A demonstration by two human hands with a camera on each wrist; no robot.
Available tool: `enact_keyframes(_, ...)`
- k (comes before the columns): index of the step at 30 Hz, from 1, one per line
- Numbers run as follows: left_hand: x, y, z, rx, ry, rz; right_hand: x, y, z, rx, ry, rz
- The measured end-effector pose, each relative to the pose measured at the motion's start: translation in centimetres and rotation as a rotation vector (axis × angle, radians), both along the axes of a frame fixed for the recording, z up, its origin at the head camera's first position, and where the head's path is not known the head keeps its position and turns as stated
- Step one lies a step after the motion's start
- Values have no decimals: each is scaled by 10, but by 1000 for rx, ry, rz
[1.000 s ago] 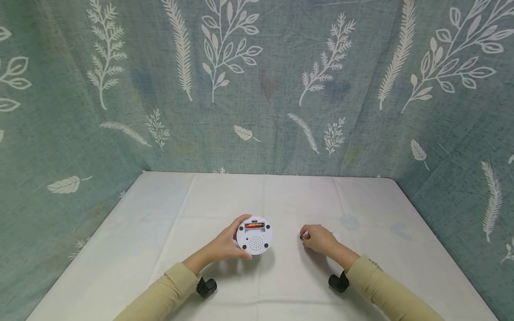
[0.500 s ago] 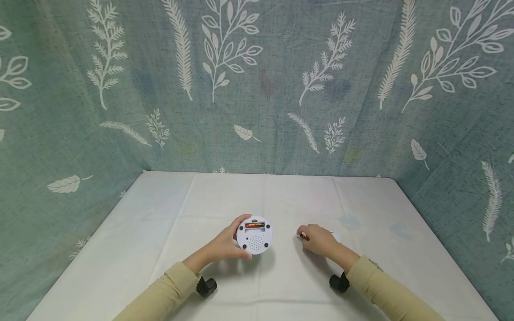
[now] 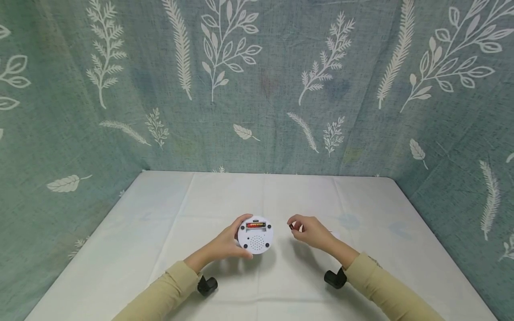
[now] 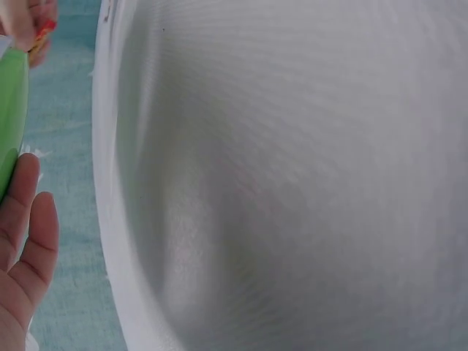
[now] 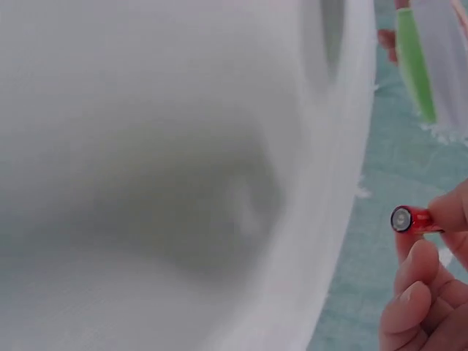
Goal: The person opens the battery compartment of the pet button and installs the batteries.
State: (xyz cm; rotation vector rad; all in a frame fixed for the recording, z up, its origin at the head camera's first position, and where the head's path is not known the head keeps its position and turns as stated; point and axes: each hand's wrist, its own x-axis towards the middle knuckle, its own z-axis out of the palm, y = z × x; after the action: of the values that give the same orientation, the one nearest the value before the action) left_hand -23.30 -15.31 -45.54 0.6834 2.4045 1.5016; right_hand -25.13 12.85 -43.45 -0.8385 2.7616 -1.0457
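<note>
My left hand (image 3: 225, 243) grips a round white device (image 3: 257, 242) by its left edge, thumb below and fingers above. Its underside faces me, with speaker holes, dark round feet and an uncovered battery compartment. One red and yellow battery (image 3: 255, 225) lies in that compartment. The device's side shows green (image 4: 10, 102) in the left wrist view. To the right of it, my right hand (image 3: 315, 232) pinches another red battery (image 5: 418, 219) between thumb and fingertips, one flat metal end facing outward. The two hands are apart, both above the table.
A small white piece (image 3: 335, 234) lies behind my right hand, mostly hidden by it. The white cloth-covered table (image 3: 201, 196) reaches back to a green leaf-patterned curtain (image 3: 257, 89). Black wrist cameras, such as the right one (image 3: 335, 278), hang under both wrists.
My right hand has lifted from near the tabletop and moved left toward the device, carrying the battery and turning it in the fingers. My left hand and the device have hardly moved.
</note>
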Motion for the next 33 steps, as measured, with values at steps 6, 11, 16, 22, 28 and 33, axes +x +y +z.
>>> enact_keyframes(6,-1,0,0,-13,11,-6,1,-13,9,-104,-9,5)
enact_keyframes(11,-1,1,1,-13,21,-11,1,-20,16,-155,-2,0)
enact_keyframes(16,3,4,9,-6,8,-19,3,-28,24,-176,-12,5)
enact_keyframes(22,10,9,25,-16,-25,-24,5,-37,31,-194,-12,10)
enact_keyframes(28,-1,8,3,-33,-16,-21,4,-47,34,-197,4,41)
enact_keyframes(33,-2,8,1,-15,-3,-42,4,-55,35,-186,31,99)
